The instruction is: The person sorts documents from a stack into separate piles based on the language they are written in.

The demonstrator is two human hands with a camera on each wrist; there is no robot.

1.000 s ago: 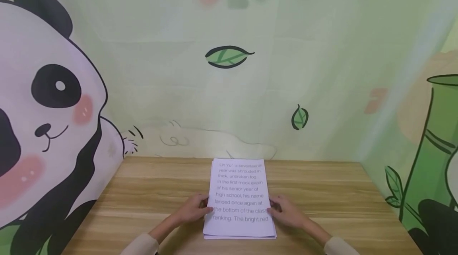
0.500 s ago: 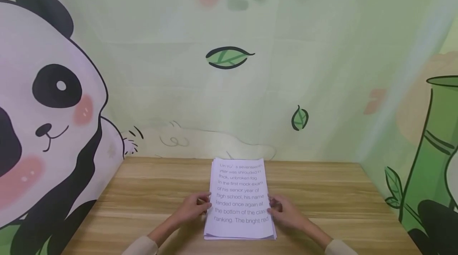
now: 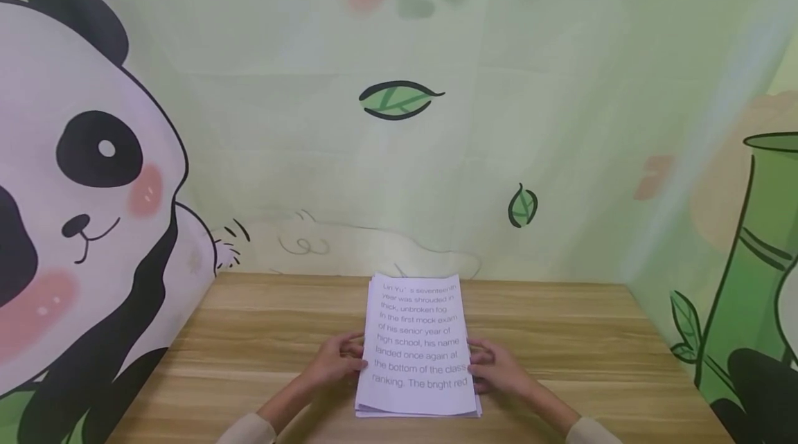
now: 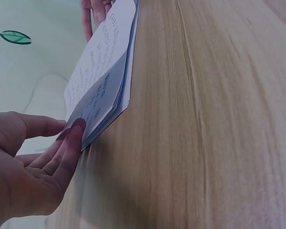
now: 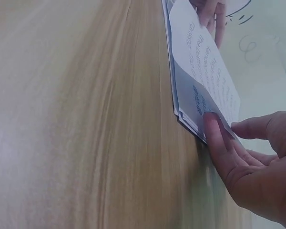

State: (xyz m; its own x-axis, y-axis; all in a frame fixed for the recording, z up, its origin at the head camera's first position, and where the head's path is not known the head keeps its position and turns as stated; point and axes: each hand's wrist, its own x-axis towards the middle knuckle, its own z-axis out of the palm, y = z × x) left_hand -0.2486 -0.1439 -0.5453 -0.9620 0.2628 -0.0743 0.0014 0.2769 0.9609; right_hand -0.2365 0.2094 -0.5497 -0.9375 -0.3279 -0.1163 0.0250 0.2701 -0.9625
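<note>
So the biggest thing here is the pale green backdrop (image 3: pixel 561 49), a cartoony printed one. In front of it there's a wood-grain table (image 3: pixel 592 343). Then you've got the printed panda (image 3: pixel 118 167) filling the left side, and a green bamboo stalk (image 3: pixel 748 285) over on the right.

The stack of printed paper (image 3: pixel 416 347) lies around the middle of the table, long side running away from the person, far end up by the backdrop. It's not perfectly squared up, lower sheets poke out at the near right corner. The top sheet (image 4: pixel 100 52) is curled up along both long sides, so you can see its underside from each wrist. Text is big, something about "Lin Yu" and a seventeenth year.

Left hand (image 3: pixel 333 364) is pinching the left edge of that sheet, thumb above and fingers underneath. Right hand (image 3: pixel 495 368) is doing the same on the right edge, directly across from it. Both arms come out of light sleeves (image 3: pixel 595 430).

Smallest stuff: a green leaf (image 3: pixel 395 100) printed above the paper, and a tinier leaf (image 3: pixel 522 206) lower and to the right
</note>
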